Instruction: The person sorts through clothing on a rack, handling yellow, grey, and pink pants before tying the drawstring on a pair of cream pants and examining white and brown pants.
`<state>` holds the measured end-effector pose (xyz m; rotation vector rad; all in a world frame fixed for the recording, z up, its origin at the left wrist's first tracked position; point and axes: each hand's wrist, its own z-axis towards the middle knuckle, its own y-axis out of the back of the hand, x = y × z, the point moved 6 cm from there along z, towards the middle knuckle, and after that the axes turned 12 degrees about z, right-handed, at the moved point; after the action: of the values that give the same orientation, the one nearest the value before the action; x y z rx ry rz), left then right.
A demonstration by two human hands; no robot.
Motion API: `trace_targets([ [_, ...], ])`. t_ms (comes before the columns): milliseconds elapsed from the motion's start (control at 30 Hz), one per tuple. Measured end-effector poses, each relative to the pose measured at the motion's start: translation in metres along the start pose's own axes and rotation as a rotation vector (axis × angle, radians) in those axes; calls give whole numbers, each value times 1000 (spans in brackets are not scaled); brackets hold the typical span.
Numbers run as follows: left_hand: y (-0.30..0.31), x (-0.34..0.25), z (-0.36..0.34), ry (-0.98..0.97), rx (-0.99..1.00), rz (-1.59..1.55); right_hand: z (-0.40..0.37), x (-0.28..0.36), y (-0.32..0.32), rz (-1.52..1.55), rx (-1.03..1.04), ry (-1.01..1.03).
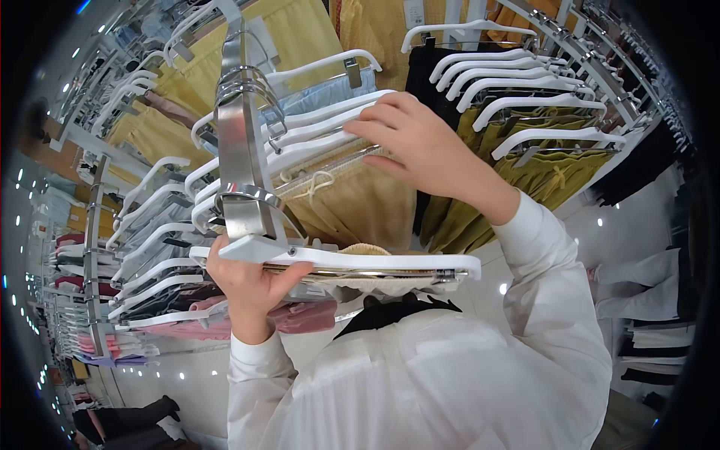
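Observation:
My left hand (251,285) is closed around the near end of a white hanger (375,261), with the thumb on its front. Light-coloured clothing hangs from this hanger, mostly hidden below it. My right hand (420,146) reaches over the rail with thumb and fingers apart. Its fingertips are at the upper edge of another white hanger (319,154), perhaps touching it. From that hanger hang tan drawstring trousers (360,199). Between my hands runs a metal rail (244,142), with several hanger hooks over it.
On the right, olive trousers (540,180) hang from white hangers. Yellow garments (300,34) hang behind the rail. Grey and pink clothes (307,315) fill the left side. A person's light trousers (645,289) show at far right, above the shiny floor (180,386).

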<state>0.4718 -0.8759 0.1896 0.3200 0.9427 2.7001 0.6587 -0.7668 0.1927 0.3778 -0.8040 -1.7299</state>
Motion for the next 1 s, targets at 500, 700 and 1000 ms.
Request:
trace_targets([
  [500,-18,0,9,24,-35,3,45,0,-58,181,490,-279],
  [700,-24,5,4,-53,-43,-20,59,4,-19,230,283,-233],
  [1000,-16,5,-3,-15,-46,-23,27,4,25,360,291,-590],
])
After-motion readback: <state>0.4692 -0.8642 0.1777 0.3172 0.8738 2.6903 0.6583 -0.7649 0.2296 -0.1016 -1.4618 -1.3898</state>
